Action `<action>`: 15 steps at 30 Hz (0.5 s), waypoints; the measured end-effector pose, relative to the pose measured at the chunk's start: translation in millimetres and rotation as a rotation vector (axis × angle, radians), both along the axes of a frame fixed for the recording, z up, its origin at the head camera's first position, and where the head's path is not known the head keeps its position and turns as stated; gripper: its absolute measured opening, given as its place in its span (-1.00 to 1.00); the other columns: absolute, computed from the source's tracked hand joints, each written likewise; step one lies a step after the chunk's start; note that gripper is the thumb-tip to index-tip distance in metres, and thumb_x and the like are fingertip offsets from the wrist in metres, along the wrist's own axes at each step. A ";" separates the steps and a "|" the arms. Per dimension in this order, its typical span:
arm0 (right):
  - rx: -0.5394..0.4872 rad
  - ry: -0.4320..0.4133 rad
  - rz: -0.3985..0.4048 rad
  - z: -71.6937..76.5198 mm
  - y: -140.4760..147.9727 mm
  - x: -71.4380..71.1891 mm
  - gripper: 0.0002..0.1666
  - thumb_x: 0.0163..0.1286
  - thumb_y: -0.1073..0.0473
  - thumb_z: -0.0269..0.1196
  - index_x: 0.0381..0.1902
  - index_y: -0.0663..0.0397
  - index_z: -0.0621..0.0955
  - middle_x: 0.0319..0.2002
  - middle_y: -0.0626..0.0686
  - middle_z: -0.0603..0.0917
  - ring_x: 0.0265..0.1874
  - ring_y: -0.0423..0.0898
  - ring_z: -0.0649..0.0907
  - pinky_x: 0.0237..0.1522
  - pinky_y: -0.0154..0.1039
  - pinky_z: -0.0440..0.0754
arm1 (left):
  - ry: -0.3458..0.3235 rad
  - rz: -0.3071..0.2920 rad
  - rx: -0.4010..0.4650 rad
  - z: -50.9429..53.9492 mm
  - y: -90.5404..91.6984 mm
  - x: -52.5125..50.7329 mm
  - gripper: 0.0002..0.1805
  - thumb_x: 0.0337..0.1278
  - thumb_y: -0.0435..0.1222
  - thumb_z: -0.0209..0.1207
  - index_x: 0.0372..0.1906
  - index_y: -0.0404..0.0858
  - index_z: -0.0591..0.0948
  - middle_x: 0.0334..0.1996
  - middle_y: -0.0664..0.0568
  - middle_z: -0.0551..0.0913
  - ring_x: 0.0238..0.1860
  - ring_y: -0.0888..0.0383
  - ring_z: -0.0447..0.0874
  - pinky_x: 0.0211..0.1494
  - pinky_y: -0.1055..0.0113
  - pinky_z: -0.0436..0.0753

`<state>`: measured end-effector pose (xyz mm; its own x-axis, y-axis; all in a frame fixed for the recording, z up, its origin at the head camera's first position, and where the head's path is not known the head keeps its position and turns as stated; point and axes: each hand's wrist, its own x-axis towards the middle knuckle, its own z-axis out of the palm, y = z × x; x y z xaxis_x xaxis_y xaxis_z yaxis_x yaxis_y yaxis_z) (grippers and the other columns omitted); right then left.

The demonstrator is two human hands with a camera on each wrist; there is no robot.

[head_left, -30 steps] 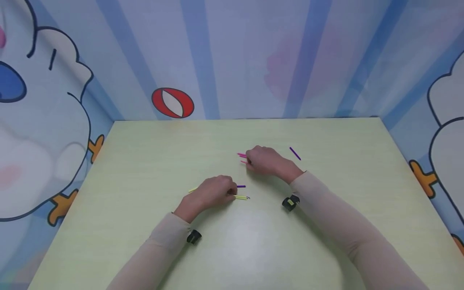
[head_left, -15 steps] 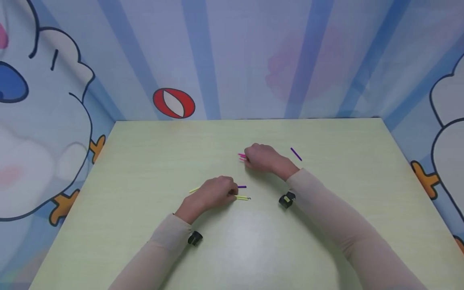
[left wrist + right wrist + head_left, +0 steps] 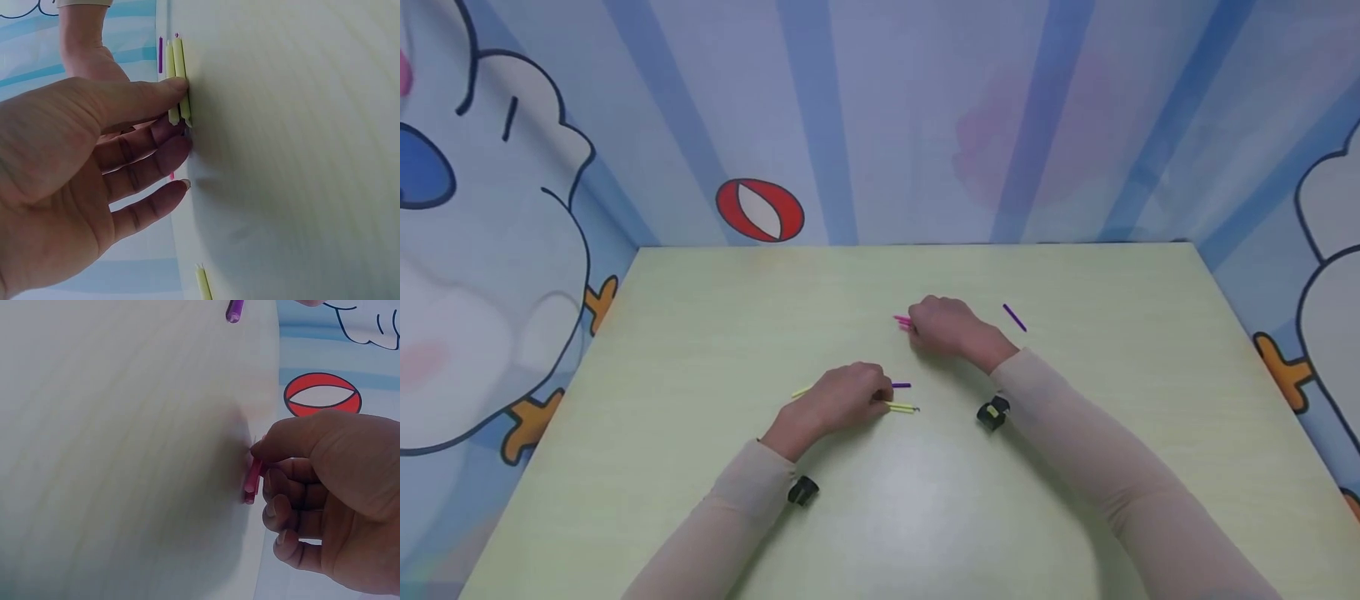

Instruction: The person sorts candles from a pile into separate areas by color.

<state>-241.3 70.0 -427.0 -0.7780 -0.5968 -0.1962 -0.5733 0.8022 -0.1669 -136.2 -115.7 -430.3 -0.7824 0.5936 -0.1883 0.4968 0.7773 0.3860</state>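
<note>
My left hand point(image 3: 838, 396) lies low over the table left of centre. Its thumb and index finger pinch two thin yellow sticks point(image 3: 178, 69) side by side, which look like slim candles. A purple stick point(image 3: 900, 385) pokes out just beyond those fingers, and another yellow stick point(image 3: 800, 392) lies behind the hand, partly hidden. Farther back, my right hand point(image 3: 947, 325) pinches several thin pink sticks point(image 3: 252, 478) at the tabletop between thumb and curled fingers. Their left ends show in the head view; the hand covers the rest.
A lone purple stick point(image 3: 1014, 317) lies on the pale green table point(image 3: 715, 308) right of the right hand. Printed cartoon walls point(image 3: 917, 125) enclose the back and both sides. Small black devices point(image 3: 803, 492) sit at both wrists.
The spread pink sticks have come closer together in my right hand, which has shifted slightly. My left hand stays in place with the yellow sticks.
</note>
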 end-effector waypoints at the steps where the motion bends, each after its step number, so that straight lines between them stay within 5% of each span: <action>1: 0.001 -0.001 -0.001 0.0 0.4 -0.4 -0.81 0.45 0.18 0.15 -0.36 0.14 0.56 -0.48 0.06 0.54 -0.51 -0.06 0.50 -0.44 -0.20 0.51 | -0.004 0.003 0.000 0.0 0.1 -0.4 -0.93 0.21 -0.31 0.35 -0.23 -0.20 0.76 -0.38 0.12 0.63 -0.34 0.19 0.51 -0.18 0.31 0.58; 15: -0.019 0.015 -0.006 -1.7 2.5 -2.3 -0.81 0.44 0.19 0.16 -0.38 0.14 0.56 -0.50 0.07 0.53 -0.53 -0.06 0.48 -0.45 -0.20 0.48 | -0.013 0.017 0.008 -0.6 -0.8 -0.6 -0.93 0.21 -0.30 0.35 -0.24 -0.19 0.75 -0.39 0.14 0.60 -0.35 0.20 0.50 -0.19 0.31 0.56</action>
